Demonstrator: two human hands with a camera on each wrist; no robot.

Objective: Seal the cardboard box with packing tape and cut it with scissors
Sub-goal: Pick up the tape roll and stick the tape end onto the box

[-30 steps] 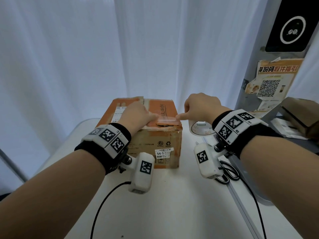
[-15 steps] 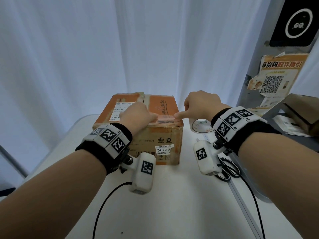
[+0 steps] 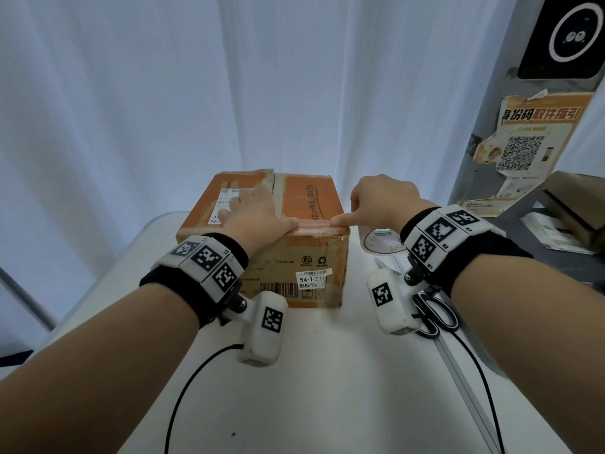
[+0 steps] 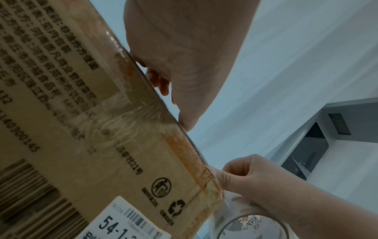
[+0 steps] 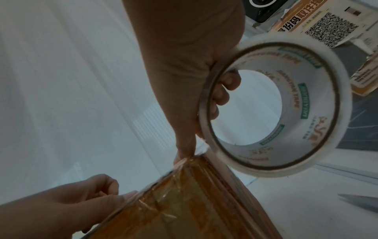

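An orange cardboard box (image 3: 311,257) stands on the white table (image 3: 327,388). My left hand (image 3: 255,214) lies on the box top with its fingers stretched over the shipping label, its thumb pressing a clear tape strip (image 3: 314,223) along the near top edge. My right hand (image 3: 379,201) grips the packing tape roll (image 3: 379,242) beside the box's right corner, thumb tip on the strip's end. In the right wrist view its fingers hook through the tape roll (image 5: 306,105) core. Black-handled scissors (image 3: 440,314) lie on the table under my right wrist.
A grey pillar with a torn QR poster (image 3: 523,152) stands at the right. Beside it a brown package (image 3: 576,204) and papers lie on a grey shelf. White curtains hang behind the table. A metal rail (image 3: 465,381) runs along the table's right edge.
My left hand's fingers have stretched forward across the box top. Both thumbs stay at the same spots on the tape strip.
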